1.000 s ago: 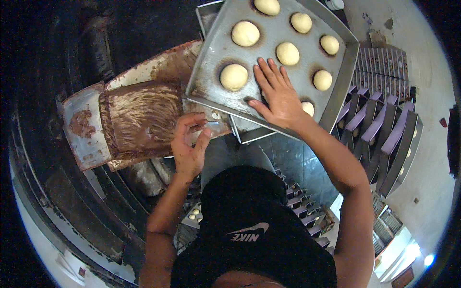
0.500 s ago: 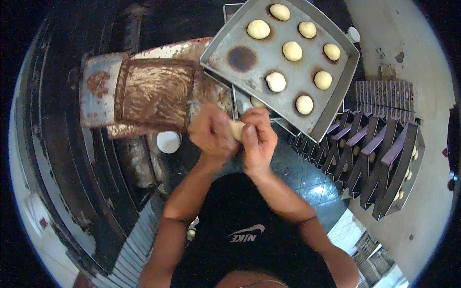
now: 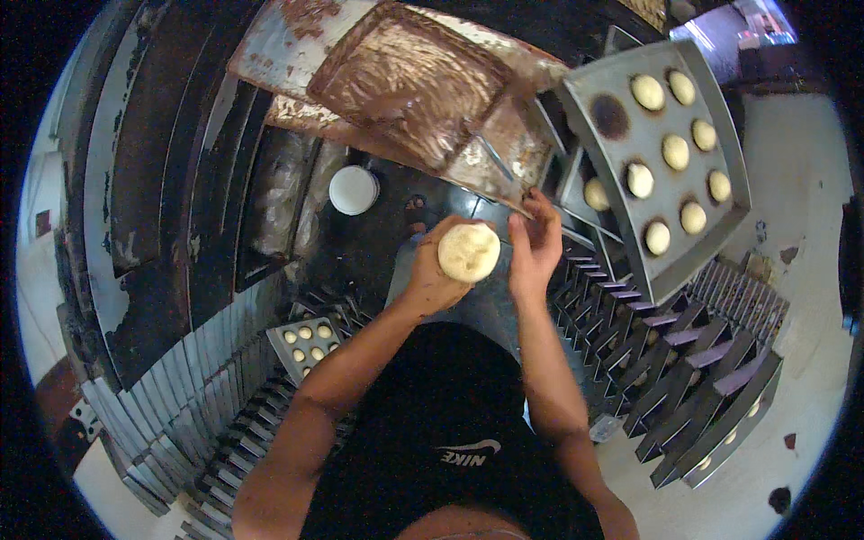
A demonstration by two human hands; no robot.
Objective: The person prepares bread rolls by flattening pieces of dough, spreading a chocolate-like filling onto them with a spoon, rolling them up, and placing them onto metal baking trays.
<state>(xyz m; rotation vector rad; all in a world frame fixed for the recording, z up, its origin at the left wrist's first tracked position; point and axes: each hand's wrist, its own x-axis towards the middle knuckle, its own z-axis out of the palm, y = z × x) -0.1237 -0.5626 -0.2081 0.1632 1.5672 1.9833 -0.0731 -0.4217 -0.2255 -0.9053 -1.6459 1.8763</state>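
A pale, flattened round of dough [image 3: 469, 253] rests in my left hand [image 3: 430, 283], which cups it from beneath with fingers partly hidden. My right hand [image 3: 536, 247] is raised beside it, thumb and fingers apart, near the front corner of a board smeared with brown paste [image 3: 414, 81]. On that board lies a thin metal spreading tool [image 3: 493, 157], just beyond my right fingertips. Whether those fingers touch the board's corner I cannot tell. To the right, a metal baking tray [image 3: 621, 211] carries several dough balls [image 3: 675, 152] and has one dark bare spot.
Beneath the baking tray, another tray holds a dough ball [image 3: 597, 193]. Racked trays [image 3: 666, 378] stand at the right, and more rack slats [image 3: 243, 454] at the lower left with a dough-filled tray [image 3: 294, 357]. A white tub [image 3: 354, 190] stands left of my hands.
My hands have parted: the dough both were pressing now sits flattened in my left hand, while my right has moved toward the board. The view has turned, shifting board and tray rightward.
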